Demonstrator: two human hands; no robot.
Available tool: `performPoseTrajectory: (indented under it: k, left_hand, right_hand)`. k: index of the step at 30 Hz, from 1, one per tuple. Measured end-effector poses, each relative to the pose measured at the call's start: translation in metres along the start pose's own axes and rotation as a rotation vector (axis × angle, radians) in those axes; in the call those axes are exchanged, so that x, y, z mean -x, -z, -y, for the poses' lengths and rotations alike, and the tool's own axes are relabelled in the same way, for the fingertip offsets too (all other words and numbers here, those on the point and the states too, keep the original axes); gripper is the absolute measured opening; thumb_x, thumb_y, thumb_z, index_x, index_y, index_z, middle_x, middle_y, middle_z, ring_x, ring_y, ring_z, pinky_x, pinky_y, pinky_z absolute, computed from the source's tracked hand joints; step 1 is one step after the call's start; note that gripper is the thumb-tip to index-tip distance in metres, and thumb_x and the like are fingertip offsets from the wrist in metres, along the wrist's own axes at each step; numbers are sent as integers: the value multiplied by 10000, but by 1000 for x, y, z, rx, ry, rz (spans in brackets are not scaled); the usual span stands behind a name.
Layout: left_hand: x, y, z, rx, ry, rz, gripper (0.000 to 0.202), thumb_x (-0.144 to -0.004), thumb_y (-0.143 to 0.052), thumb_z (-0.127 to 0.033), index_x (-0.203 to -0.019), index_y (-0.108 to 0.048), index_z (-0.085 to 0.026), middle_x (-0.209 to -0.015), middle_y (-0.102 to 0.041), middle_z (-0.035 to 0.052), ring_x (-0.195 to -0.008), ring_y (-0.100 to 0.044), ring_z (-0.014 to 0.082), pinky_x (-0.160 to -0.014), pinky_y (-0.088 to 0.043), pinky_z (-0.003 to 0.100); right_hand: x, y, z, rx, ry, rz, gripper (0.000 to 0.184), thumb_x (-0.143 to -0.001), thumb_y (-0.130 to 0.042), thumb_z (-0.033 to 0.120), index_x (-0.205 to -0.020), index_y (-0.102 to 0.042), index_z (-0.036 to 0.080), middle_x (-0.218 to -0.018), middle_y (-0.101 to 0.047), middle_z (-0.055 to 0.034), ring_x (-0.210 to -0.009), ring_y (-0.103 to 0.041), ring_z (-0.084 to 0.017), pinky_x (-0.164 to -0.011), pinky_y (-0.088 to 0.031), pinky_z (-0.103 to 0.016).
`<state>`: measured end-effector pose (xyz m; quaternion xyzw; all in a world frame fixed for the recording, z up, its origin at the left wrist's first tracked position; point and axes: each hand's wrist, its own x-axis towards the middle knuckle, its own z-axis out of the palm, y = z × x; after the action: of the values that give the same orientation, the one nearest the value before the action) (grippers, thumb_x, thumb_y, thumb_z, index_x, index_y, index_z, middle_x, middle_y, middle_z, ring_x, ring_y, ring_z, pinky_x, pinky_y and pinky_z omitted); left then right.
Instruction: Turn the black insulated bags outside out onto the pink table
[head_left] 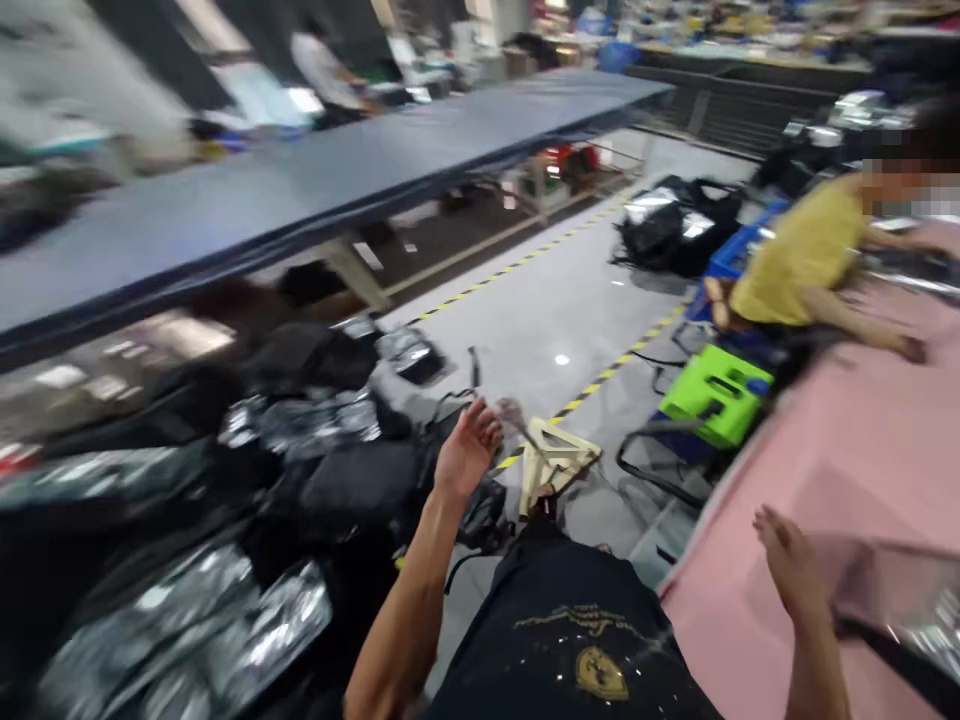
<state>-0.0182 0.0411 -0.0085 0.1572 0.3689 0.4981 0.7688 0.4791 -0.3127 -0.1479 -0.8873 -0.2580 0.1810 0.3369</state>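
My left hand (466,450) hangs in the air over a heap of black and silver bags (285,480) on the floor, fingers loosely curled and apart, holding nothing. My right hand (787,560) hovers above the pink table surface (862,470), fingers stretched out, nothing in it. A silver and black item (915,620) lies on the pink surface just right of that hand. The picture is smeared by motion.
A long dark blue table (300,190) runs along the left. A wooden stool (551,460) and a green crate (716,395) stand on the grey floor. A person in a yellow shirt (802,260) leans on the pink table at right. More black bags (675,225) lie further back.
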Motion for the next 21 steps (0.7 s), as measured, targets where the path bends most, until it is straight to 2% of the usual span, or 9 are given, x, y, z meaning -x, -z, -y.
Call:
performPoseTrajectory:
  k: [2, 4, 6, 8, 11, 14, 18, 21]
  left_hand:
    - [2, -4, 52, -108, 147, -1, 289, -1106, -668, -289, -1368, -780, -236, -1061, -854, 39, -874, -812, 149, -847, -663, 264]
    - [0, -13, 93, -249, 260, -5, 285, -1022, -750, -253, -1299, -819, -239, -1090, -846, 37, -901, -801, 162, -866, -658, 273]
    - [-3, -25, 124, -375, 361, 27, 311, -947, -817, -265, -1255, -840, -230, -1079, -836, 40, -895, -790, 178, -844, -655, 281]
    - [-3, -38, 148, -464, 446, 72, 345, -902, -853, -294, -1239, -847, -221, -1065, -827, 42, -874, -783, 187, -812, -654, 285]
    - [4, -53, 167, -554, 524, 89, 335, -883, -854, -304, -1208, -850, -218, -1044, -827, 42, -860, -786, 196, -788, -658, 288]
    - [11, -61, 177, -619, 572, 64, 255, -921, -792, -276, -1163, -850, -218, -1024, -830, 42, -855, -790, 196, -766, -668, 280]
    - [17, -69, 195, -657, 628, 42, 224, -966, -694, -204, -1134, -841, -210, -988, -825, 37, -805, -781, 171, -731, -680, 255]
    - [23, -71, 209, -665, 660, 39, 221, -933, -692, -154, -1104, -825, -200, -948, -817, 42, -780, -778, 178, -715, -688, 265]
  right_hand:
    - [11, 47, -10, 83, -54, -211, 838, -950, -465, 714, -1477, -706, 109, -1407, -759, -267, -1278, -732, -413, -1148, -559, -587]
    - [12, 86, -22, 205, -64, -377, 790, -988, -439, 624, -1534, -660, 98, -1526, -686, -286, -1410, -648, -420, -1223, -485, -600]
    - [6, 115, -43, 344, -159, -491, 757, -1001, -489, 552, -1589, -603, 90, -1611, -614, -297, -1504, -558, -433, -1273, -419, -605]
    - [5, 131, -71, 432, -313, -528, 806, -981, -579, 516, -1662, -518, 88, -1701, -511, -314, -1537, -500, -466, -1248, -423, -612]
    - [20, 132, -109, 460, -470, -483, 903, -971, -651, 479, -1732, -386, 72, -1725, -468, -326, -1526, -480, -473, -1207, -442, -567]
    - [42, 116, -130, 449, -448, -446, 889, -997, -632, 418, -1742, -332, 35, -1695, -509, -308, -1522, -464, -409, -1231, -401, -483]
    - [63, 94, -131, 452, -438, -535, 691, -1056, -579, 393, -1663, -470, 80, -1525, -649, -255, -1405, -503, -359, -1220, -361, -452]
    - [72, 92, -116, 453, -458, -510, 506, -1023, -616, 363, -1466, -639, 120, -1372, -720, -219, -1293, -528, -350, -1173, -370, -452]
